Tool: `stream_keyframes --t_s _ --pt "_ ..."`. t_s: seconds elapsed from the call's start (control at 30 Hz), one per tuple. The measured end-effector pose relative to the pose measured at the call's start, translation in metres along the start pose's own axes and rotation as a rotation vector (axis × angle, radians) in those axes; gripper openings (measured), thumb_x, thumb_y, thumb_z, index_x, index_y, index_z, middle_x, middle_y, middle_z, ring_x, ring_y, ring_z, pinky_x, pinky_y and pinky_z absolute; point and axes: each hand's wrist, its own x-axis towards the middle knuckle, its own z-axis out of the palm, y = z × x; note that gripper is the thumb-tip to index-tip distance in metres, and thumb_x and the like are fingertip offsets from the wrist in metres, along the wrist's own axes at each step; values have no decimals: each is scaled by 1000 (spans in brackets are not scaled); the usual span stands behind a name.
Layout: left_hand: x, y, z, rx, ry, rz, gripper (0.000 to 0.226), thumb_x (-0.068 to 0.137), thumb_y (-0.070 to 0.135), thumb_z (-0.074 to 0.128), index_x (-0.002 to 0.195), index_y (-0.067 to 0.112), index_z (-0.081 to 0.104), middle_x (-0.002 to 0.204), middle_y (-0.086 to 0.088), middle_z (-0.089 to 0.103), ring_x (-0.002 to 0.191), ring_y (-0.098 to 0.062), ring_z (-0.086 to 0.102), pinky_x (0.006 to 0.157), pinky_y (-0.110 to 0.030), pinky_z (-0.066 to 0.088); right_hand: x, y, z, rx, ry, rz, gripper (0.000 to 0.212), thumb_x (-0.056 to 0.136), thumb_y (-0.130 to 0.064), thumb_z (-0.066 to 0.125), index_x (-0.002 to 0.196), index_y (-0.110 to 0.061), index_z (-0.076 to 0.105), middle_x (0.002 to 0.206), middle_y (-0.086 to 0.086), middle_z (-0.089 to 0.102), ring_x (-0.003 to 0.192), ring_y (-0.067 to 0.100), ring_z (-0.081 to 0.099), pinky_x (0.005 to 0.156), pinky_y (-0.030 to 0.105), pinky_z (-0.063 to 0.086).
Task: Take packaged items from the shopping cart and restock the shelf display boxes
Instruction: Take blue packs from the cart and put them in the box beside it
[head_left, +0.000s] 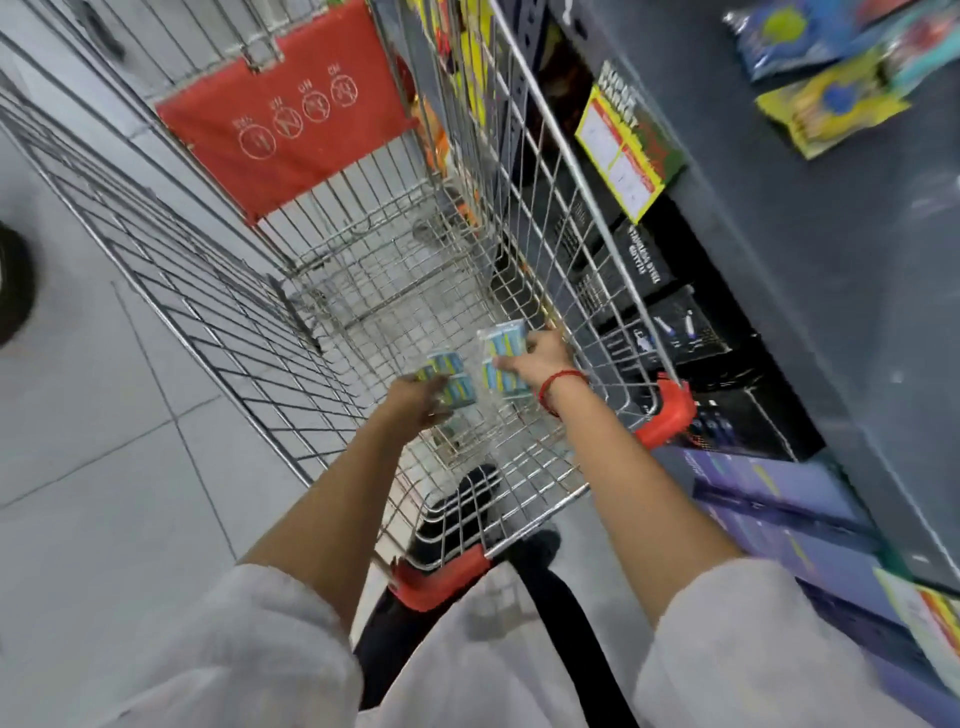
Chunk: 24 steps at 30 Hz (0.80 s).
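Both my arms reach down into a wire shopping cart (597, 208) with red corner guards. My left hand (415, 402) is closed on a clear-wrapped pack of blue and yellow items (452, 376) near the cart's floor. My right hand (540, 358), with a red string on the wrist, grips a second blue and yellow pack (501, 343) just to the right of the first. The two packs almost touch. Apart from them the cart's basket looks bare.
A dark grey shelf unit (831, 312) runs along the right, close to the cart. Black boxes (675, 322) sit on its low shelf, purple boxes (769, 499) nearer me, colourful packets (831, 104) on top. A red child-seat flap (280, 114) stands at the cart's far end. Grey tiled floor lies left.
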Motion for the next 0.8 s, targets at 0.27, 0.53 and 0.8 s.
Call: stream_keyframes --t_s 0.27,0.53,0.8 --pt "-119 61 18 -59 -301 327 13 97 18 48 85 14 53 44 6 67 40 0 62 47 -15 57 -100 -24 -75 344 139 -277 5 87 -8 64 89 -12 62 93 9 65 89 24 62 96 52 50" --pt "-226 83 101 153 -488 676 34 89 13 63 57 23 56 52 1 51 39 -6 50 42 -14 49 -223 -4 -167 555 472 -491 13 77 -13 75 69 -16 65 85 19 71 80 21 61 84 49 53" --pt "-301 63 238 382 -774 744 13 95 12 53 88 17 62 67 1 57 51 -2 57 55 -15 58 -293 81 -266 749 845 -506 17 73 -12 79 75 2 68 89 39 67 76 20 55 77 44 47"
